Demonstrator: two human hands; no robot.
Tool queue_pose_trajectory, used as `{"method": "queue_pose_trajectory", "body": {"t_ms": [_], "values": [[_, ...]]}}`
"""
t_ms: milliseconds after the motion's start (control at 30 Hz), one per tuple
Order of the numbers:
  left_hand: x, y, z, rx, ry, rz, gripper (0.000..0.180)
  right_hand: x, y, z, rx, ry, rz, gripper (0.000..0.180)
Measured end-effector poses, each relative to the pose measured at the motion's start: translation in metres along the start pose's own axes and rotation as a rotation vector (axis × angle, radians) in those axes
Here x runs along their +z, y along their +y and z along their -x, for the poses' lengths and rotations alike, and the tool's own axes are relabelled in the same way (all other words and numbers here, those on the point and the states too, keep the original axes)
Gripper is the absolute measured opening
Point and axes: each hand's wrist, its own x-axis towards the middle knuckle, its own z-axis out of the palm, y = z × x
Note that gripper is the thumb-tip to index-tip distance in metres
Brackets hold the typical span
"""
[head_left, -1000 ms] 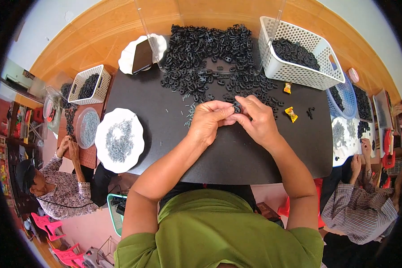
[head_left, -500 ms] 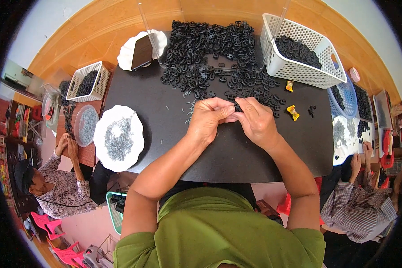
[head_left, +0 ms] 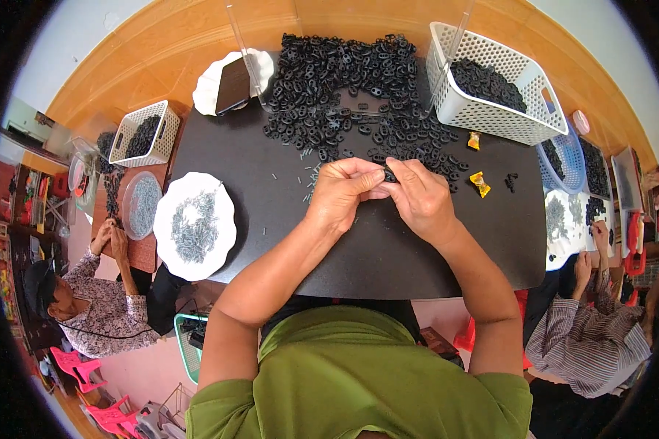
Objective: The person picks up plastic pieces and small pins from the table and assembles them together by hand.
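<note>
Over the middle of the dark table (head_left: 307,271), my left hand (head_left: 344,192) and my right hand (head_left: 420,196) meet fingertip to fingertip. Both are closed on one small black plastic part (head_left: 389,175), mostly covered by the fingers. Just beyond them spreads a heap of black plastic parts (head_left: 344,73), many oval with holes. Several short grey metal pins (head_left: 306,175) lie loose left of my left hand. A white scalloped plate (head_left: 170,252) at the left holds a pile of similar pins (head_left: 195,228).
A white perforated basket (head_left: 483,117) of black parts stands at the far right, near two yellow-wrapped sweets (head_left: 479,184). A phone (head_left: 233,85) rests on a white dish (head_left: 206,84) at the back left. Clear uprights (head_left: 243,47) rise behind. One person works at each side.
My hands stay in almost the same place, with a slight shift of the fingers around the small black part. On the right, the other person's hand has moved slightly.
</note>
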Motion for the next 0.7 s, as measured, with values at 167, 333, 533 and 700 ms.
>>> {"method": "queue_pose_trajectory", "body": {"t_ms": [167,333,533,700], "values": [[0.000,-0.002,0.000,-0.002,0.017,0.052,0.003,0.009,0.000,0.004,0.039,0.091,-0.009,0.035],[0.001,0.001,0.002,0.027,0.000,0.021,0.005,0.001,0.002,-0.002,0.168,0.036,-0.252,0.028],[0.003,0.004,0.002,0.028,0.006,-0.063,0.007,-0.002,0.006,-0.002,0.240,0.038,-0.406,0.011],[0.003,0.001,0.002,0.049,-0.009,-0.136,0.006,-0.006,0.015,0.001,0.469,-0.087,-0.649,0.005]]}}
